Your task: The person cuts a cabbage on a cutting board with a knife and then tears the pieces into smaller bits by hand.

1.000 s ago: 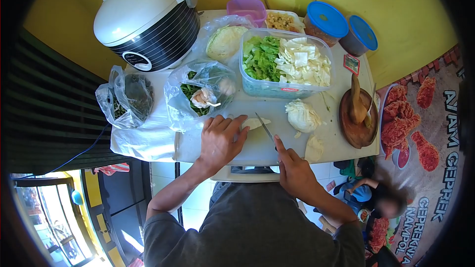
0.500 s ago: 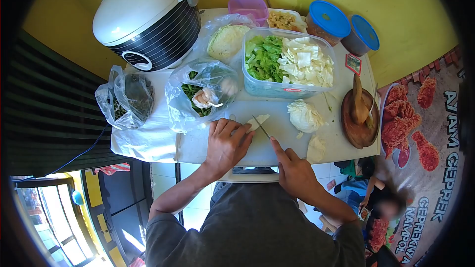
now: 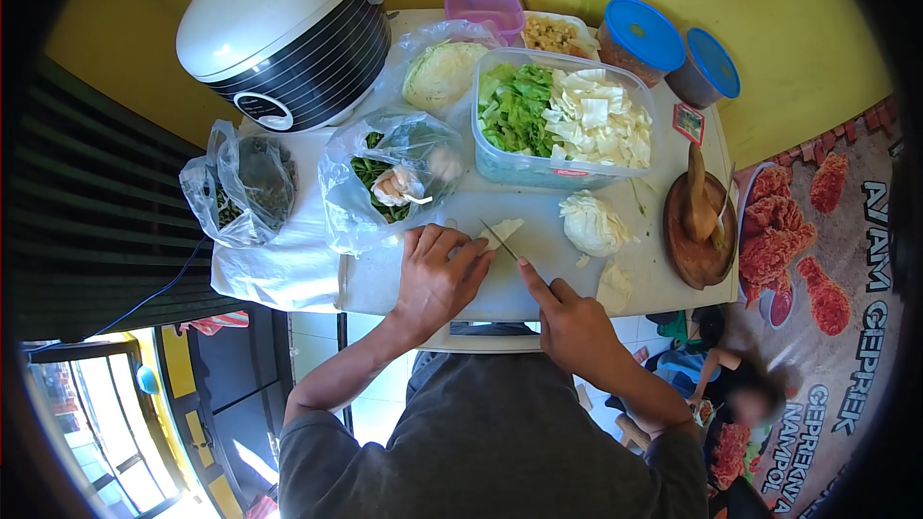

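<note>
A piece of cabbage leaf (image 3: 509,228) lies on the pale cutting board (image 3: 423,300). My left hand (image 3: 437,274) has its fingers bent together, and they hold down the left end of the leaf. In my right hand (image 3: 575,325) is a knife (image 3: 501,239), gripped by its handle with the index finger along it; the blade slants across the leaf close to my left fingertips. Right of the blade rests part of a cabbage head (image 3: 591,224), with a loose leaf (image 3: 615,286) below it. Behind the board, a clear plastic tub (image 3: 565,173) contains green lettuce (image 3: 516,108) and cut cabbage (image 3: 598,120).
Left stand a rice cooker (image 3: 288,48) and plastic bags, one with garlic (image 3: 394,187) and greens. Another cabbage (image 3: 442,74) lies behind. A stone mortar with pestle (image 3: 699,207) sits right, below blue-lidded containers (image 3: 644,34). Another person (image 3: 745,394) is at lower right.
The knife blade has shifted slightly left over the leaf and tilted a little more, with my right hand moving along. My left hand stays almost in place.
</note>
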A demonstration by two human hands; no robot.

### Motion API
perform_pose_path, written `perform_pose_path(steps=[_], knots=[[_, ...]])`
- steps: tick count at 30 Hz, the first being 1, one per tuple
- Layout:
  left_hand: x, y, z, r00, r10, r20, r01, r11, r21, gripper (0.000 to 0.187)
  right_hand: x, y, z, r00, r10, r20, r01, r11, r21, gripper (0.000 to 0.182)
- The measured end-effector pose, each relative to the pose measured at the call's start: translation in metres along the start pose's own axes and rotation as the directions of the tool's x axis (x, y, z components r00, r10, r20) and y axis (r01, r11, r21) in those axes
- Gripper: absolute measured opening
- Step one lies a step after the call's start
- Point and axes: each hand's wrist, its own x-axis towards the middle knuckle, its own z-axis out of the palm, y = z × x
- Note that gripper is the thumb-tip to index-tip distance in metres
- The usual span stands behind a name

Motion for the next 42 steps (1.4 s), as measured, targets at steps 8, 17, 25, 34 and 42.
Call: perform_pose_path(steps=[8, 17, 25, 34, 42], knots=[[0.002, 0.003, -0.005, 0.998, 0.029, 0.058, -0.032, 0.999, 0.038, 0.021, -0.005, -0.007, -0.032, 0.989, 0.022, 0.147, -0.011, 0.997, -0.078, 0.079], [0.000, -0.004, -0.010, 0.993, 0.089, 0.072, -0.094, 0.993, 0.072, 0.018, -0.035, 0.002, -0.050, 0.981, 0.050, 0.185, -0.051, 0.999, 0.001, 0.076], [0.019, 0.003, 0.003, 0.994, 0.093, -0.053, -0.092, 0.995, 0.033, 0.022, -0.038, 0.007, -0.046, 0.995, 0.063, 0.083, -0.076, 0.984, 0.160, 0.061], [0.022, 0.011, 0.012, 0.979, 0.183, 0.093, -0.185, 0.983, 0.018, 0.015, -0.043, 0.020, -0.052, 0.990, 0.142, 0.003, -0.140, 0.973, 0.184, 0.055], [0.035, 0.007, 0.014, 0.931, 0.297, 0.210, -0.328, 0.936, 0.131, 0.012, -0.042, 0.023, -0.053, 0.990, 0.142, 0.011, -0.142, 0.974, 0.175, 0.055]])
